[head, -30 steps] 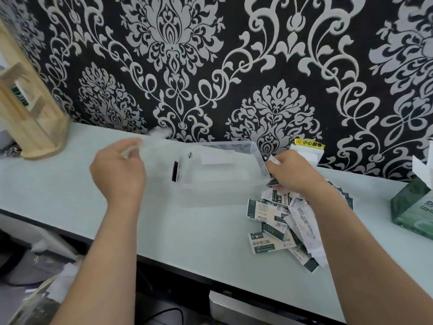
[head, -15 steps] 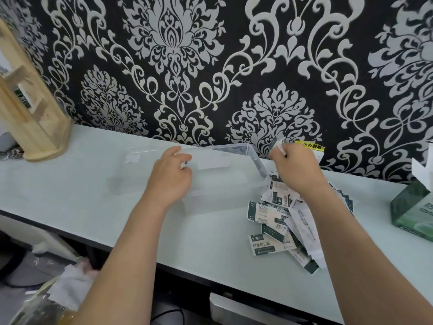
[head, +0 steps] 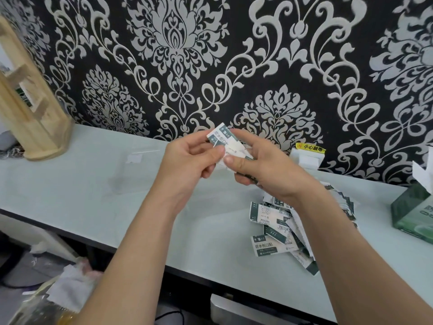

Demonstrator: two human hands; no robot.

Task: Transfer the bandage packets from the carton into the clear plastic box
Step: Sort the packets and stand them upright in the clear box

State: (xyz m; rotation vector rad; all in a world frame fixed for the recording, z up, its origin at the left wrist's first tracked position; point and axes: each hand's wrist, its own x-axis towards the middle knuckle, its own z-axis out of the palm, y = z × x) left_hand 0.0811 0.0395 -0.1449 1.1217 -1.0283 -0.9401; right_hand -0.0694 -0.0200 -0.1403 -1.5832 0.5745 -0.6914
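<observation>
Since prior frame: L hand has moved right, off the clear box, to meet R hand above the table. Both hands now pinch a small bunch of bandage packets between thumbs & curled fingers, approx. mid-view, clear of the table. Other packets lie in a loose pile under R forearm. Green carton stands far right. Faint clear outline left of hands, poss. the lid; clear box itself not discernible.
</observation>
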